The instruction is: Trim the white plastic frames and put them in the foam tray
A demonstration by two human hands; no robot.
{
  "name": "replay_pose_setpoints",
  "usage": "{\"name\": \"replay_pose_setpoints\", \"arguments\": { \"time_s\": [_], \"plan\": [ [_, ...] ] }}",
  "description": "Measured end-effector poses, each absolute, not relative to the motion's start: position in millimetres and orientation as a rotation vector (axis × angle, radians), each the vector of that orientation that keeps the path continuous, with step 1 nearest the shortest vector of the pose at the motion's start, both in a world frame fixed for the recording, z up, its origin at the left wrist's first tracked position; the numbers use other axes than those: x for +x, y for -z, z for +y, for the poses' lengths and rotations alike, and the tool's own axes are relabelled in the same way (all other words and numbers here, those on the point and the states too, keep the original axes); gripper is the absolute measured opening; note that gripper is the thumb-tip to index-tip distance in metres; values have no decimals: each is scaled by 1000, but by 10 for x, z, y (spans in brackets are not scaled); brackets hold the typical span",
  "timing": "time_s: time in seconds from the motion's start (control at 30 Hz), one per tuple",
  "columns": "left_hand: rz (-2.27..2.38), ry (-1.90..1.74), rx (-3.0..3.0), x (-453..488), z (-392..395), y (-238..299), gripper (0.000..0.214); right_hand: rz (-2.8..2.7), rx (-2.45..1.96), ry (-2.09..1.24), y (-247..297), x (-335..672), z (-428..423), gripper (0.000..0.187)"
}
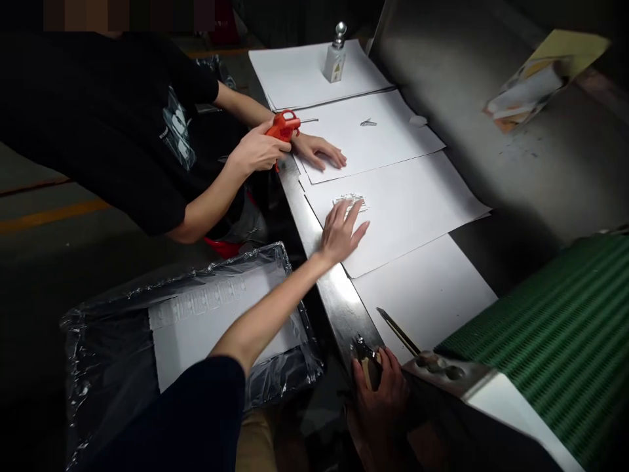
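My left hand (pixel 340 235) reaches across to a sheet of white paper (pixel 413 203), its fingers spread at a small heap of thin, pale pieces (pixel 354 200). Fingertips cover part of the heap; whether they press on it I cannot tell. Low in the view, at the metal table edge, my right hand (pixel 381 387) is closed round a pair of pliers (pixel 369 367) with cream-coloured handles. The jaws point away from me. Beside them, dark pointed tweezers (pixel 396 329) lie on another white sheet (pixel 427 288).
A co-worker's hand grips a red air blow gun (pixel 285 126); their other hand lies flat on paper. A dispenser bottle (pixel 335 56) stands at the back. On the left is a plastic-lined bin (pixel 113 367) holding a sheet with clear parts. A green ribbed conveyor belt (pixel 550 341) borders the right.
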State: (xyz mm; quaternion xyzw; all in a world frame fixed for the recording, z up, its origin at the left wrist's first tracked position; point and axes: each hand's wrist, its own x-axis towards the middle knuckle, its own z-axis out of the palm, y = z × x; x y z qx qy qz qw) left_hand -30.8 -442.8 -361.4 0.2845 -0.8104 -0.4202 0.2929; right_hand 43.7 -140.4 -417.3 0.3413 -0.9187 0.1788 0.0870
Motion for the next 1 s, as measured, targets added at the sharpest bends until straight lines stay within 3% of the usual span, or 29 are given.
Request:
{"name": "replay_pose_setpoints", "arguments": {
  "time_s": [0.1, 0.17, 0.33, 0.5, 0.6, 0.87, 1.0],
  "plan": [
    [-2015, 1132, 987, 814, -3785, 3745, 33, -2733, 1028, -512, 4167, 426, -1414, 56],
    [-1920, 1097, 1498, 1566, -3503, 3961, 30, -2735, 1031, -516, 4155, 425, -1426, 55],
    [-1876, 1042, 2113, 2613, -3814, 4858, 29, -2682, 1047, -535, 4141, 427, -1450, 53],
    [-1806, 837, 2479, 2582, -4641, 5644, 45, -2648, 1047, -496, 4161, 418, -1451, 51],
    [-1812, 763, 2570, 2437, -4723, 5898, 48, -2637, 1042, -488, 4163, 423, -1452, 51],
    [-1939, 849, 2519, 2384, -4300, 6087, 53, -2651, 1030, -492, 4161, 434, -1460, 50],
    [-1900, 1035, 2604, 2361, -4443, 6146, 40, -2649, 992, -491, 4162, 446, -1464, 49]
  ]
}}
